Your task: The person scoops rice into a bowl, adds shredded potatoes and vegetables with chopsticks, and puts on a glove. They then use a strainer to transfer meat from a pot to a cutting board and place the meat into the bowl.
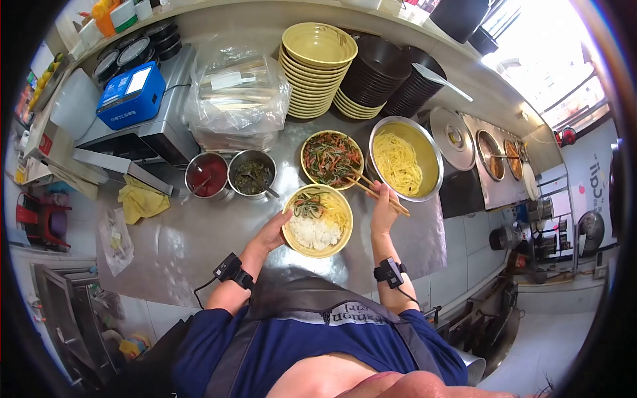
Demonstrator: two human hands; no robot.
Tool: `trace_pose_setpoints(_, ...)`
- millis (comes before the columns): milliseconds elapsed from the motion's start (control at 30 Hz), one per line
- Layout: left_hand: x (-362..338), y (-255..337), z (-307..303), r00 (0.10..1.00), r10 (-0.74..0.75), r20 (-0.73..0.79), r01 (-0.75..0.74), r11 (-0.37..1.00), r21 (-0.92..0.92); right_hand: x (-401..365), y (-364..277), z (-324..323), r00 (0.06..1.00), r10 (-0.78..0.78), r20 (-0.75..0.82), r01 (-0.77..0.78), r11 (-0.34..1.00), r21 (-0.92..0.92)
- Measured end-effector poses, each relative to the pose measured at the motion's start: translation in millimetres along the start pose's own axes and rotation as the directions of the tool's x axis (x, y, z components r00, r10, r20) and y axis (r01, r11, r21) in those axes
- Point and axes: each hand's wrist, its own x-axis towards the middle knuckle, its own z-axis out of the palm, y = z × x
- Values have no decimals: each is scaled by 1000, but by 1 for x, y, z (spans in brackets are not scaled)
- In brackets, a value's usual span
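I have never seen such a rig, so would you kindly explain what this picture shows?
There is no machine arm here: these are a person's bare hands, seen by one camera on their head looking forward and down. Small black devices are strapped to both forearms.

The left hand holds a bowl of rice, which also contains yellow and green strips. The right hand holds chopsticks, their tips at a bowl of mixed shreds.

On the metal counter are also a steel bowl of yellow strands and two small metal pots, with stacked bowls behind.
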Motion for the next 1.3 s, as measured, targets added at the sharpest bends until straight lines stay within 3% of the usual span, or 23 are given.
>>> trace_pose_setpoints(67,-3,3,2,1000,-3,-9,3,1000,6,-3,4,2,984,108,-144,-79,977,197)
trace_pose_setpoints(467,-1,2,5,999,-37,20,38,999,-24,6,33,7,880,410,-238,-196,772,605)
trace_pose_setpoints(700,-5,4,8,1000,-27,-7,27,999,-18,6,29,6,857,455,-240,-210,735,645)
trace_pose_setpoints(1100,1,2,8,999,-15,36,15,1000,-7,13,4,6,903,396,-166,-190,716,671)
trace_pose_setpoints(1300,1,-2,2,999,-20,33,21,1000,-22,20,-2,4,872,456,-177,-215,681,700)
